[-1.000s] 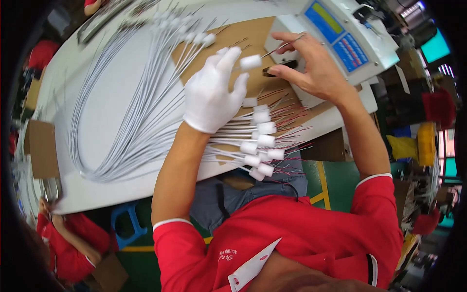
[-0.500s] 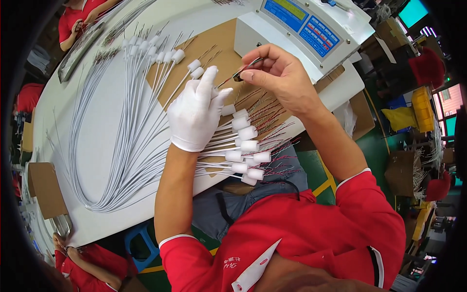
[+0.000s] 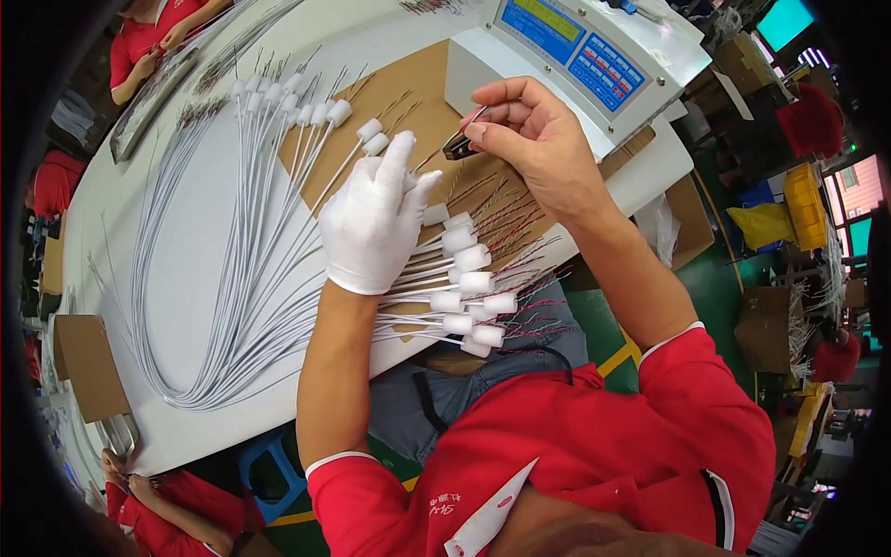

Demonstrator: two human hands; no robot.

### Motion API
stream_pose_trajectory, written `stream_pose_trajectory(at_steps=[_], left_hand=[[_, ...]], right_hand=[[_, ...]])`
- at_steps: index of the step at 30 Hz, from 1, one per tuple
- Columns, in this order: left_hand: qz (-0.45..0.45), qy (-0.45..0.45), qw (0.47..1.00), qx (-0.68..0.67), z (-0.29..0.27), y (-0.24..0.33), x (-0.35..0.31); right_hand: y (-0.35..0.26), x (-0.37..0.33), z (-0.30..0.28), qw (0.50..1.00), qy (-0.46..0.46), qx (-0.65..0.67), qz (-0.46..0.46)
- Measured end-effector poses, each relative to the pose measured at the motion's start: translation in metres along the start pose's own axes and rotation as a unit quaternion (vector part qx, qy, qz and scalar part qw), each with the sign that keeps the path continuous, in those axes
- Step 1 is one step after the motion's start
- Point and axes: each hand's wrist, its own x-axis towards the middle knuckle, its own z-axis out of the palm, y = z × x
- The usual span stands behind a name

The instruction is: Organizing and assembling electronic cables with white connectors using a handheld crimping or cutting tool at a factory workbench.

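Observation:
My left hand (image 3: 371, 218), in a white glove, is closed at the middle of the table, with thin wires (image 3: 430, 158) running from its fingertips toward my right hand. The cable behind them is mostly hidden by the glove. My bare right hand (image 3: 538, 135) pinches a small black clip-like piece (image 3: 458, 147) between thumb and index finger, at those wires. Several white cables (image 3: 278, 325) loop across the table. White cylindrical plugs (image 3: 475, 282) sit near their ends, with red, black and white twisted wires (image 3: 534, 297) fanning out beside my left wrist.
A white instrument (image 3: 594, 51) with a blue panel and keypad stands beyond my right hand. Brown cardboard (image 3: 399, 84) lies under the work on the white table (image 3: 97, 269). More cable ends with plugs (image 3: 274, 93) lie at the far left. Other people in red work nearby.
The black piece is tilted differently and shows more of itself. My right hand has shifted slightly; my left hand stays nearly in place.

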Motion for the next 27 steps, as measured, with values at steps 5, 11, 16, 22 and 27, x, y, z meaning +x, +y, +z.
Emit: stream_pose_trajectory(at_steps=[5,11,16,22,27], left_hand=[[0.018,0.007,1.000,-0.015,0.000,0.002,0.001],[-0.047,-0.013,0.982,-0.185,-0.001,0.008,-0.001],[-0.194,-0.098,0.913,-0.344,-0.003,0.009,-0.002],[-0.207,-0.078,0.922,-0.318,-0.001,0.010,-0.001],[-0.145,-0.041,0.968,-0.203,-0.001,0.015,0.001]], right_hand=[[0.004,0.003,0.003,1.000,0.009,-0.008,-0.014],[0.006,0.006,0.005,1.000,-0.005,0.026,0.005],[0.004,0.006,0.002,0.990,-0.039,0.124,0.051],[0.006,0.004,0.003,0.996,-0.034,0.081,0.021],[0.005,0.003,0.004,0.999,-0.029,0.037,-0.001]])
